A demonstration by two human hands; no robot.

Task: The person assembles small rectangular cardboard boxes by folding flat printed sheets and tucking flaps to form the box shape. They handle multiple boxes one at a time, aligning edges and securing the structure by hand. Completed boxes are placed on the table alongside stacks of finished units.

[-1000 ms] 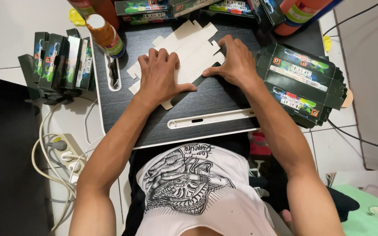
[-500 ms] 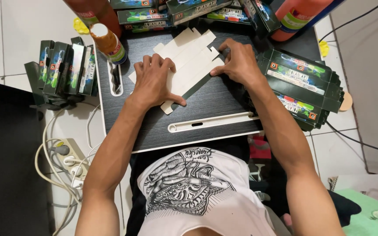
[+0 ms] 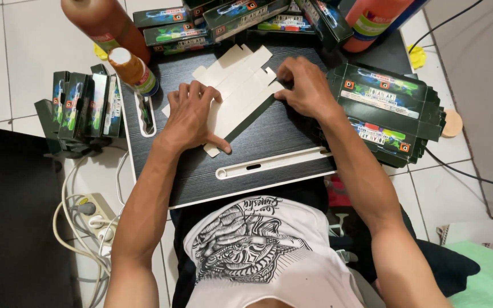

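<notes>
A flat, unfolded cardboard box blank [image 3: 241, 85], pale inner side up, lies on a small black lap table [image 3: 269, 148]. My left hand [image 3: 192, 114] presses flat on the blank's left part, fingers spread. My right hand [image 3: 303, 85] pinches the blank's right edge, where a dark printed flap is lifted along a fold. Both forearms reach in from the bottom of the view.
A stack of flat dark printed box blanks [image 3: 392, 111] sits at the table's right. Finished dark boxes [image 3: 84, 105] stand on the floor at left, more [image 3: 218, 17] along the far edge. Orange bottles [image 3: 132, 68] [image 3: 372, 20] stand near the table. A power strip with cables [image 3: 89, 214] lies lower left.
My right hand has slid along the blank's right edge and raised the flap. The left hand stays pressed on the blank. The view has shifted slightly.
</notes>
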